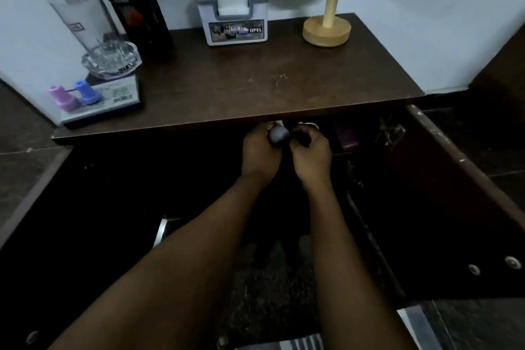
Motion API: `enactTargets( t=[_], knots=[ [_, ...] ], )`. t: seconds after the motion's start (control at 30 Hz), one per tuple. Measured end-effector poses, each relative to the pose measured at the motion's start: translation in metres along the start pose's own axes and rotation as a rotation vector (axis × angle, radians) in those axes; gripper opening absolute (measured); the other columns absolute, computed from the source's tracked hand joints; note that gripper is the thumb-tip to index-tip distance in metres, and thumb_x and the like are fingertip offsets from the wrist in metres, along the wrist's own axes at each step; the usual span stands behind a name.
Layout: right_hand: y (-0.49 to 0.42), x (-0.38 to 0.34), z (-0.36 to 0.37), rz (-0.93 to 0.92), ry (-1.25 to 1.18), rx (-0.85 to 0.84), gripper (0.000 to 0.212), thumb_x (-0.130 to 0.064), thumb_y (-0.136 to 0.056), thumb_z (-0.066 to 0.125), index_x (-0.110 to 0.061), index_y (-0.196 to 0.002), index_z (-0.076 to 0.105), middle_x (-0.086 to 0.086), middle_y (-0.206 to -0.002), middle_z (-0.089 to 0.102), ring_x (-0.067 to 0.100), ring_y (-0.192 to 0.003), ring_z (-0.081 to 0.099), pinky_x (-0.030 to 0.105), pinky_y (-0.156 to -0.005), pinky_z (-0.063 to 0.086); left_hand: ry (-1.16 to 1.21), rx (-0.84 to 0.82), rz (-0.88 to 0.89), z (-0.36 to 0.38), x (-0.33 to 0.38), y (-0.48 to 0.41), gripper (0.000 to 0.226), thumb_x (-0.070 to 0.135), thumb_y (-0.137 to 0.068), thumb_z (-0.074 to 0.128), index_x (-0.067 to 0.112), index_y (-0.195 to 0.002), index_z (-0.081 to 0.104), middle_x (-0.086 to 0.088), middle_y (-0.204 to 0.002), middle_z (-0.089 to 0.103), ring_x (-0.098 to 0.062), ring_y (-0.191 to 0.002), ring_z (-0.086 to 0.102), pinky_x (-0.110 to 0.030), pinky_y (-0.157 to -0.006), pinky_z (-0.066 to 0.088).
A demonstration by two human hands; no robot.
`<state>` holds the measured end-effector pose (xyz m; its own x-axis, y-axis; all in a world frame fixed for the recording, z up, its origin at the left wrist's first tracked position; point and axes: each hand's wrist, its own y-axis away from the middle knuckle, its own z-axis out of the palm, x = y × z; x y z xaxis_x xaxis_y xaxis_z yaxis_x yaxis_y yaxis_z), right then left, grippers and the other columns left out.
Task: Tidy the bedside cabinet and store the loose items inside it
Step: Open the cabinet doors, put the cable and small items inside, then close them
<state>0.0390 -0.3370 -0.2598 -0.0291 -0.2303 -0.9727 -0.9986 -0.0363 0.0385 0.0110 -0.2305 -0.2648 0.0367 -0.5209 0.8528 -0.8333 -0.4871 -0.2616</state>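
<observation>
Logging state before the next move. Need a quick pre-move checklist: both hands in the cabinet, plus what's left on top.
1. Doors open: ok; the right door is swung wide.
2. Grip, left hand: ok; it holds a pale rounded item just under the cabinet top.
3. Grip, right hand: ok; its fingers curl round a dark item. What the item is: cannot tell.
4. Free shelf space: cannot tell; the interior is too dark. A purple item lies to the right of the hands.
5. Top tidied: not ok; the pink bottle, blue bottle and ashtray sit out at the left.
</observation>
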Motion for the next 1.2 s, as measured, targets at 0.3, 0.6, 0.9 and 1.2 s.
enactTargets(
  t=[0.3, 0.6, 0.9, 1.2],
  knots=[
    [0.01, 0.034, -0.02, -0.147, 0.085, 0.302, 0.031, -0.009, -0.084, 0.056, -0.01, -0.109, 0.074, 0.007, -0.107, 0.076, 0.023, -0.102, 0.07, 0.027, -0.091, 0.052, 0.068, -0.075, -0.022, 0.027, 0.011, -0.002, 0.039, 0.021, -0.079, 0.085, 0.013, -0.115, 0.072, -0.002, -0.11, 0.076, -0.017, -0.103, 0.071, -0.035, -0.093, 0.057],
    [0.004, 0.033, -0.03, -0.173, 0.192, 0.244, 0.038, -0.024, -0.081, 0.049, -0.008, -0.105, 0.075, 0.013, -0.102, 0.075, 0.032, -0.098, 0.069, 0.025, -0.082, 0.044, -0.095, -0.176, 0.036, 0.039, 0.011, 0.005, 0.021, 0.03, -0.094, 0.068, 0.017, -0.109, 0.074, -0.002, -0.104, 0.078, -0.018, -0.099, 0.073, -0.035, -0.087, 0.058],
    [-0.008, 0.042, -0.02, -0.169, 0.32, 0.206, 0.037, -0.014, -0.087, 0.064, -0.009, -0.124, 0.07, 0.024, -0.123, 0.061, 0.039, -0.11, 0.061, 0.023, -0.09, 0.04, -0.087, -0.033, 0.017, 0.029, 0.011, -0.003, 0.018, 0.028, -0.091, 0.071, 0.017, -0.105, 0.073, 0.007, -0.098, 0.075, -0.008, -0.089, 0.068, -0.023, -0.081, 0.053],
    [-0.013, 0.049, -0.017, -0.253, 0.407, 0.134, 0.041, 0.0, -0.082, 0.059, -0.015, -0.115, 0.077, 0.019, -0.129, 0.054, 0.036, -0.11, 0.064, 0.036, -0.108, 0.048, -0.051, -0.008, -0.046, 0.017, -0.025, -0.009, 0.025, 0.026, -0.087, 0.075, 0.025, -0.112, 0.072, 0.007, -0.11, 0.075, -0.008, -0.105, 0.069, -0.029, -0.096, 0.054]
  ],
)
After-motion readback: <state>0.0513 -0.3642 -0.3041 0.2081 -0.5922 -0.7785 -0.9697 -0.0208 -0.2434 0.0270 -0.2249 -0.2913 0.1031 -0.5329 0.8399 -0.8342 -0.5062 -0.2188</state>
